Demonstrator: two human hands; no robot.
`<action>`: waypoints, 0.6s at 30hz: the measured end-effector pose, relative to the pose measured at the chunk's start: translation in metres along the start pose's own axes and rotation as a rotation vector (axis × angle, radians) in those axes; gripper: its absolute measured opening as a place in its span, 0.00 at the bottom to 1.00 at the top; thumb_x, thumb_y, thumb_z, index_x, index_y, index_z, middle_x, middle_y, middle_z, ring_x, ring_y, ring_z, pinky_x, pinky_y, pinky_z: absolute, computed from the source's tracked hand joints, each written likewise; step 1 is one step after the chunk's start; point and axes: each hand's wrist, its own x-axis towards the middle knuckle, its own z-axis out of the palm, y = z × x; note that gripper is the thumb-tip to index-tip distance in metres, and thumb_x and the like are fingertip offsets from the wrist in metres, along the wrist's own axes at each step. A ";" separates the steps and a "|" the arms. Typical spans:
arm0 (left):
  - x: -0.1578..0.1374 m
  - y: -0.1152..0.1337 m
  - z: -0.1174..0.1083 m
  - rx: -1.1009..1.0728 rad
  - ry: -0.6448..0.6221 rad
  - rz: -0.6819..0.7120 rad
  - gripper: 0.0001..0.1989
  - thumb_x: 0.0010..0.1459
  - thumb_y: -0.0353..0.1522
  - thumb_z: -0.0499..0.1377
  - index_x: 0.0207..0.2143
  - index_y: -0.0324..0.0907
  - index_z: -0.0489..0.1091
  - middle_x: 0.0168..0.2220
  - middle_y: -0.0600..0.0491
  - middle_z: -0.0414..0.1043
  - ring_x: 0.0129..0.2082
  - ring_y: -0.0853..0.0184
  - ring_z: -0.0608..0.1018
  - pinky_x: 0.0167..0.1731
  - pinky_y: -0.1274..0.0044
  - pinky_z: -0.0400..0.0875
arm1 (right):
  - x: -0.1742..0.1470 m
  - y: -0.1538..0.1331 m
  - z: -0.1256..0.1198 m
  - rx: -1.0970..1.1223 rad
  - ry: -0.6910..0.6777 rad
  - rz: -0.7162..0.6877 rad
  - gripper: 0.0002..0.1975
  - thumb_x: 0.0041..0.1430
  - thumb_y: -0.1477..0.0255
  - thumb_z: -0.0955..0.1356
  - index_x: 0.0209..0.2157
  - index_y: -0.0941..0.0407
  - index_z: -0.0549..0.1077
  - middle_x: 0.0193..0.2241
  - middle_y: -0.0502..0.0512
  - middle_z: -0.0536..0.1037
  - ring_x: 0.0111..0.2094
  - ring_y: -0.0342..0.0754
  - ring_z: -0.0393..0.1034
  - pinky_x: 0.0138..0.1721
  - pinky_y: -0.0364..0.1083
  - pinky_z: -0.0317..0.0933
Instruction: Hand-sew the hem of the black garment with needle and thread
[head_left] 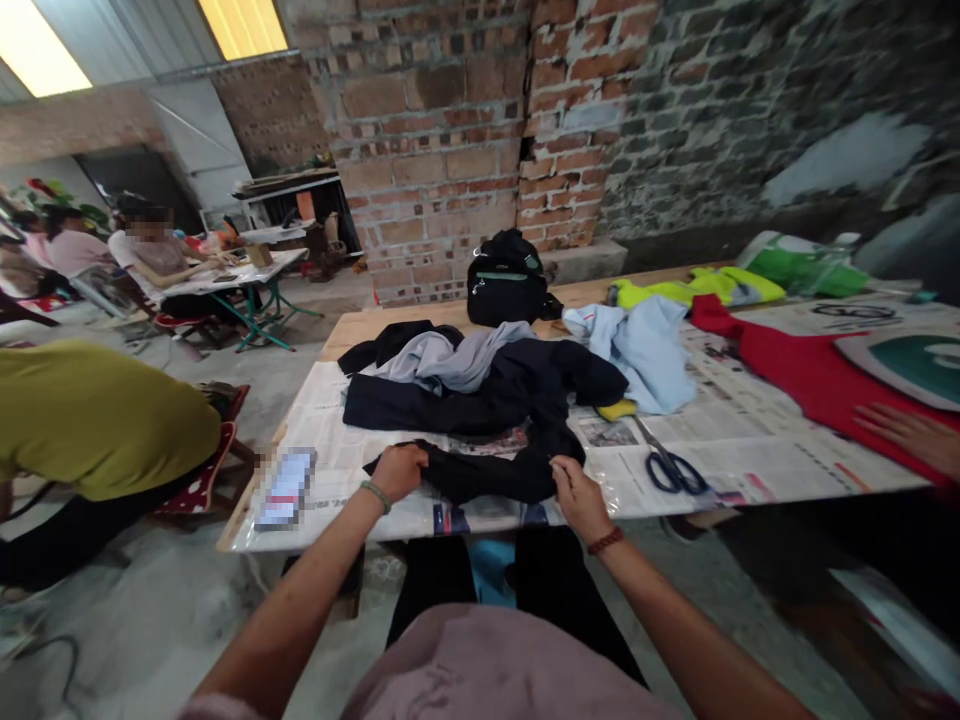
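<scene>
A piece of black cloth [487, 478] stretches sideways between my hands near the table's front edge. My left hand [399, 474] is closed on its left end, with a green bracelet on the wrist. Its right end is pinched in my right hand [579, 496], below a dark red bracelet. Just beyond lies a heap of garments: a dark navy one [450, 403] in front, a grey one [450, 358] on top. Beside the heap is a light blue garment [641, 350]. Dark-handled scissors [671, 468] rest to the right of my right hand.
Newspaper under clear plastic covers the table [315, 410]. A phone [286, 488] lies at its left corner; a black bag [508, 280] stands at the back. On the right, a co-worker's hand [911, 435] touches red cloth [795, 365]. Another person [105, 420] sits close on the left.
</scene>
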 end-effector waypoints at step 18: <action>-0.036 0.041 0.041 0.263 -0.135 0.394 0.14 0.52 0.37 0.55 0.41 0.41 0.67 0.41 0.46 0.66 0.42 0.60 0.68 0.44 0.69 0.60 | -0.003 0.004 -0.004 0.051 0.018 0.123 0.14 0.58 0.66 0.55 0.36 0.56 0.67 0.27 0.54 0.73 0.26 0.45 0.68 0.29 0.42 0.60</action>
